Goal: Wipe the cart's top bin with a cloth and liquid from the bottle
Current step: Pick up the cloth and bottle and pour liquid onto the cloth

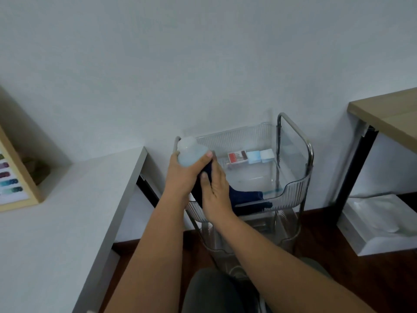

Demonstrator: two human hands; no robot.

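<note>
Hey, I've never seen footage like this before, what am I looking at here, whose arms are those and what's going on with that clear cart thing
There is no machine here. One camera sits on a person's head, looking forward and down, so the two bare arms are the wearer's own. The left hand grips a pale plastic bottle tipped over, its mouth hidden against a dark blue cloth that the right hand holds. Part of the cloth drapes over the front rim of the top bin of a clear rolling cart. At the bin's back lie a reddish box and two light blue boxes. A white desk stands at left.
</note>
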